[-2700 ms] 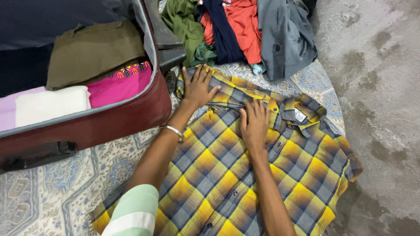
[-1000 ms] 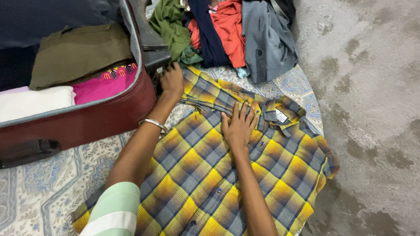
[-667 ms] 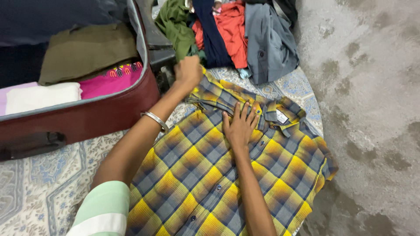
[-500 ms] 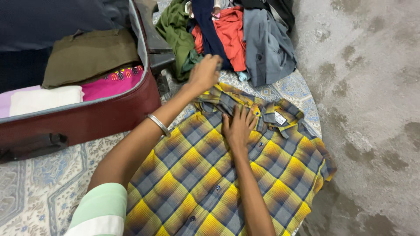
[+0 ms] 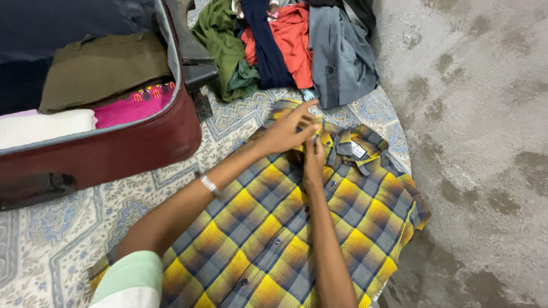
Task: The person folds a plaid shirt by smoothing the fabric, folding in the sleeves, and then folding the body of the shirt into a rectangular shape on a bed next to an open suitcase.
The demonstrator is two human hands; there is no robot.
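- Head view: yellow and grey plaid shirt (image 5: 297, 228) lies flat, front up and buttoned, on a patterned blue and cream mat (image 5: 51, 239); collar end points toward the clothes pile
- Left hand (image 5: 288, 130) is over the shirt's shoulder area just beside the collar (image 5: 357, 145), fingers pinched on a folded bit of plaid fabric; silver bangle (image 5: 209, 183) on that wrist
- Right hand (image 5: 313, 157) sits right under the left one, touching it; fingers curled down on the shirt near the placket, exact grasp cannot be told, partly hidden by the left hand
- Pale green and white striped sleeve (image 5: 128, 282) at the bottom edge
- Open maroon suitcase (image 5: 114, 151) to the left, well apart from the shirt; folded olive, pink and white items inside
- Loose pile of clothes (image 5: 285, 45) beyond the shirt: green, navy, red, grey
- Bare stained concrete floor (image 5: 474, 114) to the right
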